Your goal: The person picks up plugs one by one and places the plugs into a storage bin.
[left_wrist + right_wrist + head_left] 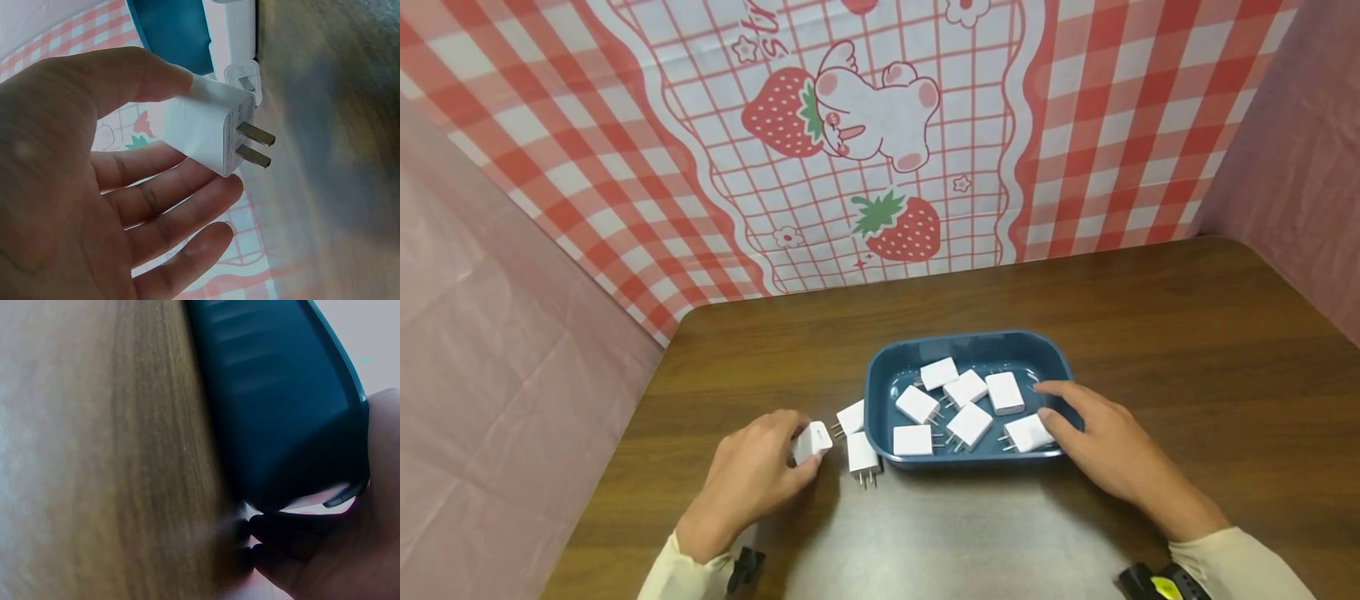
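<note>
My left hand (751,462) pinches a white charger plug (203,122) between thumb and fingers, left of a blue tray (966,460). In the left wrist view its two flat metal prongs point away from the palm, and the other fingers spread beneath it. Two more white plugs lie on the table against the tray's left end, one charger (862,454) with prongs toward me. My right hand (1108,437) grips the tray's right end, thumb over the rim and other fingers low outside the wall. Several white chargers (970,425) lie loose inside, one (1026,433) beside the thumb.
Everything stands on a brown wooden table (1187,333). A red-and-white checked cloth (1105,125) with strawberry prints hangs along the back edge. Pink cloth (512,333) hangs at the left, and more at the right. Both wrists carry dark straps.
</note>
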A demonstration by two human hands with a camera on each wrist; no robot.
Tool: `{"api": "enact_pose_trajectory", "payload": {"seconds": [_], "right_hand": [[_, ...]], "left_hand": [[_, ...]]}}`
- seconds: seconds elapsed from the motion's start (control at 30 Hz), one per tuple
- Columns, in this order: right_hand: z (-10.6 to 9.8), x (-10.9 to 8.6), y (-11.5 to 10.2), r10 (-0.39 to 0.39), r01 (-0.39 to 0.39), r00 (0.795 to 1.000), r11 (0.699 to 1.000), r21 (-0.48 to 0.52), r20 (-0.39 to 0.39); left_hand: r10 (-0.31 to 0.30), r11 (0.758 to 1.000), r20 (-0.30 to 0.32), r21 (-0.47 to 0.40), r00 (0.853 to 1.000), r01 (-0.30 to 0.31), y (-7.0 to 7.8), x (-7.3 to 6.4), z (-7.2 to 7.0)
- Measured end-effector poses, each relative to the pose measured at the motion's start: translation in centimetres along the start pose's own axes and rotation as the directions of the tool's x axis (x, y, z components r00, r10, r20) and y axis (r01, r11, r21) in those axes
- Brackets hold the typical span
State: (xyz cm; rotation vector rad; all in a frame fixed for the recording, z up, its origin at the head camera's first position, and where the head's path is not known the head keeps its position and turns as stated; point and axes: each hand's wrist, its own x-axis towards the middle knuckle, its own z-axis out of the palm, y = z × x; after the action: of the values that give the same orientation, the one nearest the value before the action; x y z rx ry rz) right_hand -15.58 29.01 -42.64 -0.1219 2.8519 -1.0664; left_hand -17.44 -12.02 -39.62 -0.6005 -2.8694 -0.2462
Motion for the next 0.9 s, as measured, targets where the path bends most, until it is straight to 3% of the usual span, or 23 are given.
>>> {"api": "enact_pose_trajectory", "payload": {"seconds": [0.3,0.67,0.9], "right_hand": [[-0.1,-0.1,-0.1,-0.007,0.007,1.000,1.000,-0.001,-0.007],[-0.1,-0.1,0.0,-0.019,0.019,1.000,1.000,0.006,-0.010],[-0.1,-0.1,-0.1,-0.006,0.006,1.000,1.000,0.003,-0.007]], "left_hand": [[0.034,0.999,-0.076,0.002,0.997,-0.034,0.3,1.0,-0.8],[0.096,0.995,-0.123,0.002,0.988,-0.096,1.0,2.0,-1.8],[0.116,0.993,-0.139,-0.014,0.983,-0.119,2.2,2.7,-2.7]]}}
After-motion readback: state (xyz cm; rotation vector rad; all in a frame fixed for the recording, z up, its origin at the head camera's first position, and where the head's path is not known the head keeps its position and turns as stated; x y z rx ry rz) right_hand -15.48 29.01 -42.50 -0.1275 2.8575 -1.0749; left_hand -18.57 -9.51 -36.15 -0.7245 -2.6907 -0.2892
